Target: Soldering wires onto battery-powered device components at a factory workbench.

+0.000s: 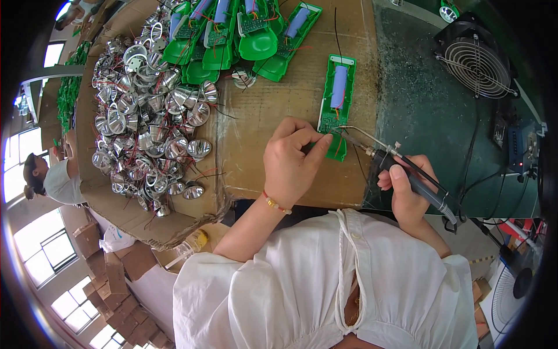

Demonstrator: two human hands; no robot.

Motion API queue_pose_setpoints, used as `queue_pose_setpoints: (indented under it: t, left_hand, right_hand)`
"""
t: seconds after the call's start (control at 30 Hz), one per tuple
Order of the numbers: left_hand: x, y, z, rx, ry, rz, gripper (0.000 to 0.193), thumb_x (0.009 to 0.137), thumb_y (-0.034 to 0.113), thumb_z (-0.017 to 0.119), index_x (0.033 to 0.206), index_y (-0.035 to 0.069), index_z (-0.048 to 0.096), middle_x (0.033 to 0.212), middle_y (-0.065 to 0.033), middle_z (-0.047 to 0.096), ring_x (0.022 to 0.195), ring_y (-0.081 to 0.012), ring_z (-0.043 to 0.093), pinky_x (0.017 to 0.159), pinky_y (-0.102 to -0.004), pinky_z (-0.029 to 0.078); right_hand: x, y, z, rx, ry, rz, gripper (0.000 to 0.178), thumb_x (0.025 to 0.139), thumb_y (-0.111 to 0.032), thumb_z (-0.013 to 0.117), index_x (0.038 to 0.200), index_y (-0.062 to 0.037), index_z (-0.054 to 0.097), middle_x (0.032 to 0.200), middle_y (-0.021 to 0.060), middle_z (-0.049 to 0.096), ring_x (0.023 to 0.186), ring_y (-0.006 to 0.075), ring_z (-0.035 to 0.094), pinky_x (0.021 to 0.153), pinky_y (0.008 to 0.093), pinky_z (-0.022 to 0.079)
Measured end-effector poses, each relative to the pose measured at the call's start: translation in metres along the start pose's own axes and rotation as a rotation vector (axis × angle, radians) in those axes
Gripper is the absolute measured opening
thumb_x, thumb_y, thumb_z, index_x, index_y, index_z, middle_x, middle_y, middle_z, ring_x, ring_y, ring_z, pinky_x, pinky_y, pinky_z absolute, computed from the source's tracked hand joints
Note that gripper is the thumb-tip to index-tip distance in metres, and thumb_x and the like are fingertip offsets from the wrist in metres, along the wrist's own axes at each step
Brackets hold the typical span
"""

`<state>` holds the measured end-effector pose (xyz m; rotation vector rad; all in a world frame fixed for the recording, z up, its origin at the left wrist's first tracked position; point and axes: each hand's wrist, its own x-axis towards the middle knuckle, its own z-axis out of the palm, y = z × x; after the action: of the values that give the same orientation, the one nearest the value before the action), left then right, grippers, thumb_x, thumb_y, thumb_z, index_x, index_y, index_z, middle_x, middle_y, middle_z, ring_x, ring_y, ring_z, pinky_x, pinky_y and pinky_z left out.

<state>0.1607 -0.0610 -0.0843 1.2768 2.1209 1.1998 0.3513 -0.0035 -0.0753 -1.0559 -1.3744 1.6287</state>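
Note:
A green plastic housing (347, 99) lies on the cardboard, with a purple cylindrical battery (339, 87) and a small green circuit board (329, 121) in it. My left hand (293, 154) pinches thumb and forefinger together at the lower end of the board; what they hold is too small to make out. In my right hand (410, 189) is a soldering iron (421, 187), gripped like a pen, with a thin curved metal tube (372, 137) fixed along it. Its tip points left to the board, close to my left fingertips. Whether the tip touches the board cannot be told.
Many silver reflector cups (154, 110) with red and black wires fill a cardboard box (165, 230) at left. More green housings (258, 46) are stacked at the back. A black fan with a wire guard (476, 64) and a blue box-shaped device (515, 148) stand right.

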Motion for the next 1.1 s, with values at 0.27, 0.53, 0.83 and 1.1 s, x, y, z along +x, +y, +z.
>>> queue_pose_setpoints:
  t: [0.27, 0.53, 0.83, 1.1]
  left_hand:
    - [0.000, -0.001, 0.000, 0.015, -0.009, -0.010, 0.009, 0.071, 0.011, 0.068, 0.069, 0.003, 0.065, 0.076, -0.0058, 0.055, 0.051, -0.0154, 0.051, 0.048, -0.0266, 0.041]
    - [0.002, 0.002, 0.001, 0.020, -0.018, -0.010, 0.009, 0.071, 0.011, 0.068, 0.069, 0.003, 0.064, 0.075, -0.0061, 0.054, 0.051, -0.0159, 0.050, 0.048, -0.0265, 0.041]
    - [0.004, 0.005, -0.010, -0.211, 0.023, -0.305, 0.010, 0.075, 0.014, 0.064, 0.074, 0.004, 0.066, 0.063, -0.0101, 0.062, 0.049, -0.0206, 0.058, 0.049, -0.0264, 0.046]
    - [0.137, 0.039, 0.034, 0.407, -0.225, 0.193, 0.017, 0.069, 0.016, 0.054, 0.060, 0.005, 0.062, 0.061, -0.0164, 0.059, 0.057, -0.0339, 0.058, 0.055, -0.0410, 0.048]
  right_hand:
    - [0.001, 0.005, -0.003, 0.053, 0.003, -0.038, 0.015, 0.081, -0.006, 0.058, 0.088, 0.0020, 0.048, 0.069, 0.0120, 0.060, 0.056, 0.0119, 0.057, 0.052, 0.0238, 0.049]
    - [0.003, 0.006, -0.009, 0.085, 0.030, -0.053, 0.015, 0.082, -0.006, 0.057, 0.089, 0.0022, 0.047, 0.069, 0.0123, 0.060, 0.056, 0.0127, 0.057, 0.052, 0.0239, 0.049]
    - [0.010, 0.006, -0.026, 0.096, 0.116, -0.073, 0.015, 0.081, -0.006, 0.057, 0.089, 0.0025, 0.047, 0.069, 0.0130, 0.059, 0.056, 0.0131, 0.056, 0.051, 0.0238, 0.048]
    - [0.033, 0.012, -0.053, 0.057, 0.288, -0.065, 0.014, 0.081, -0.008, 0.057, 0.087, 0.0022, 0.049, 0.067, 0.0123, 0.059, 0.054, 0.0136, 0.057, 0.051, 0.0236, 0.047]
